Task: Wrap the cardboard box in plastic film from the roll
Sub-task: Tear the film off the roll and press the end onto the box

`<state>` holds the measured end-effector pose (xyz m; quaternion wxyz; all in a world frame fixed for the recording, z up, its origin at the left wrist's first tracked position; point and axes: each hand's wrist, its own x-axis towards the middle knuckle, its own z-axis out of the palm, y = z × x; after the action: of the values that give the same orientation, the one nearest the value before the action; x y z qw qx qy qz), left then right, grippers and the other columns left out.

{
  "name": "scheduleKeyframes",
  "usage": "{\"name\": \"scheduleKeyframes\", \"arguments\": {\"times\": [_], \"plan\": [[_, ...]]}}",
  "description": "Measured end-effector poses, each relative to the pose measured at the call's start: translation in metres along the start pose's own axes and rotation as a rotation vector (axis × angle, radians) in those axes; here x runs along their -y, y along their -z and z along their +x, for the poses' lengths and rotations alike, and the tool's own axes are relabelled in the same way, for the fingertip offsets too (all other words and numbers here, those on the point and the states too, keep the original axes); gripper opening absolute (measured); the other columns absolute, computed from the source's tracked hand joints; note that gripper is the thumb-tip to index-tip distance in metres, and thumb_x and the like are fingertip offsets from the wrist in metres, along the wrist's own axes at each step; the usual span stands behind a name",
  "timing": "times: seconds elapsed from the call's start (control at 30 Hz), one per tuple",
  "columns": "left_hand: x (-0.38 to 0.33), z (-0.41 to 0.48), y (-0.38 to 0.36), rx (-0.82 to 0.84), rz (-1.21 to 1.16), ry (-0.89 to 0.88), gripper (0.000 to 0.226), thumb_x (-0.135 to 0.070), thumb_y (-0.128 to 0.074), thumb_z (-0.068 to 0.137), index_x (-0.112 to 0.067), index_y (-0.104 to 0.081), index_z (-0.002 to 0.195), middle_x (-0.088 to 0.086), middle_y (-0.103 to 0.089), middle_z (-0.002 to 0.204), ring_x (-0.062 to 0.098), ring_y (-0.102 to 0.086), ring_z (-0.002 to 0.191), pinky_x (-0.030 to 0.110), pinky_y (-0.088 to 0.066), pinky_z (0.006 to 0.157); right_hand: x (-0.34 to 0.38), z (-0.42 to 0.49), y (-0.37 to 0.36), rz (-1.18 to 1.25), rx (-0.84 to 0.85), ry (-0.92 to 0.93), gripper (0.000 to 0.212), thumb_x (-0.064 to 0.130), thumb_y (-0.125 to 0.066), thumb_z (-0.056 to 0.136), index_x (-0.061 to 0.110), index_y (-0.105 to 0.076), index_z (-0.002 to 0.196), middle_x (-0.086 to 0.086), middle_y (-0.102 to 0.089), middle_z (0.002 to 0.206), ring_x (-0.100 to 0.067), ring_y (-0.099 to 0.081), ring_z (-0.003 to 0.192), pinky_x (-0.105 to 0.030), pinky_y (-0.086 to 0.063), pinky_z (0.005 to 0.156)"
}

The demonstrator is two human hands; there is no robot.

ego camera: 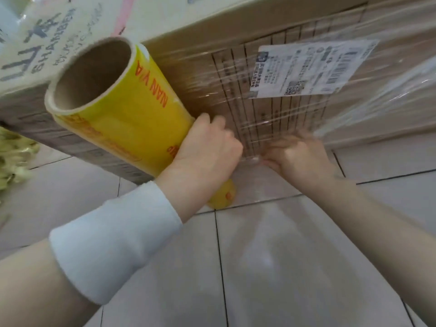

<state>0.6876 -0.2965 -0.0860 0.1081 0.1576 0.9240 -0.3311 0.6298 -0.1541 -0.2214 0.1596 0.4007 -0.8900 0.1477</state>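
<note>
A big cardboard box point(203, 74) fills the top of the view, its side face covered with wrinkled clear plastic film point(271, 109). A white shipping label point(311, 67) lies under the film. My left hand point(207, 149) grips the lower part of a yellow film roll point(122, 109) with a cardboard core, held slanted against the box's near corner. My right hand point(299, 154) is blurred and pinches the film's edge low on the box face. A loose sheet of film point(283, 232) hangs from there over the floor.
White floor tiles point(389, 192) with dark grout lines lie below the box. Something yellow-green and crumpled point(14, 156) lies on the floor at the left edge. A white wristband point(113, 251) sits on my left forearm.
</note>
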Motion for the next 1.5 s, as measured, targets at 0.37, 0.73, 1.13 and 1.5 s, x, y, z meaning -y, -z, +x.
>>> {"name": "scheduleKeyframes", "arguments": {"times": [0.37, 0.73, 1.13, 1.5], "plan": [[-0.040, 0.027, -0.036, 0.184, -0.064, -0.066, 0.027, -0.017, -0.040, 0.095, -0.011, -0.054, 0.118, 0.011, -0.057, 0.123, 0.028, -0.049, 0.115, 0.033, -0.032, 0.080, 0.001, -0.022, -0.040, -0.076, -0.135, 0.086, 0.013, 0.027, -0.062, 0.071, 0.017, -0.070, 0.066, -0.001, -0.066, 0.064, -0.023, -0.064, 0.062, -0.036, -0.034, 0.070], [-0.069, 0.050, -0.066, 0.287, -0.133, -0.112, 0.032, -0.010, -0.036, 0.095, -0.012, -0.053, 0.122, 0.009, -0.057, 0.126, 0.026, -0.049, 0.119, 0.033, -0.033, 0.092, -0.013, -0.039, -0.056, -0.059, -0.020, 0.073, 0.023, 0.029, -0.061, 0.068, 0.019, -0.074, 0.084, 0.000, -0.068, 0.074, -0.024, -0.061, 0.076, -0.036, -0.033, 0.072], [-0.069, 0.020, -0.064, -0.223, -0.485, -0.063, 0.039, -0.038, -0.035, 0.085, -0.019, -0.067, 0.097, 0.000, -0.066, 0.090, 0.022, -0.060, 0.086, 0.029, -0.040, 0.072, -0.007, -0.089, -0.054, 0.012, 0.025, 0.149, 0.047, 0.032, -0.057, 0.075, 0.007, -0.059, 0.115, -0.011, -0.069, 0.099, -0.033, -0.053, 0.108, -0.050, -0.030, 0.105], [-0.004, -0.108, -0.099, -0.431, -1.142, 0.515, 0.023, -0.047, -0.064, 0.078, -0.033, -0.045, 0.080, -0.014, -0.049, 0.075, 0.004, -0.049, 0.069, 0.027, -0.045, 0.062, 0.066, -0.019, -0.006, 0.275, -0.239, -0.100, 0.067, 0.059, -0.062, 0.076, 0.003, -0.064, 0.113, -0.018, -0.063, 0.113, -0.037, -0.059, 0.097, -0.043, -0.046, 0.079]]}}
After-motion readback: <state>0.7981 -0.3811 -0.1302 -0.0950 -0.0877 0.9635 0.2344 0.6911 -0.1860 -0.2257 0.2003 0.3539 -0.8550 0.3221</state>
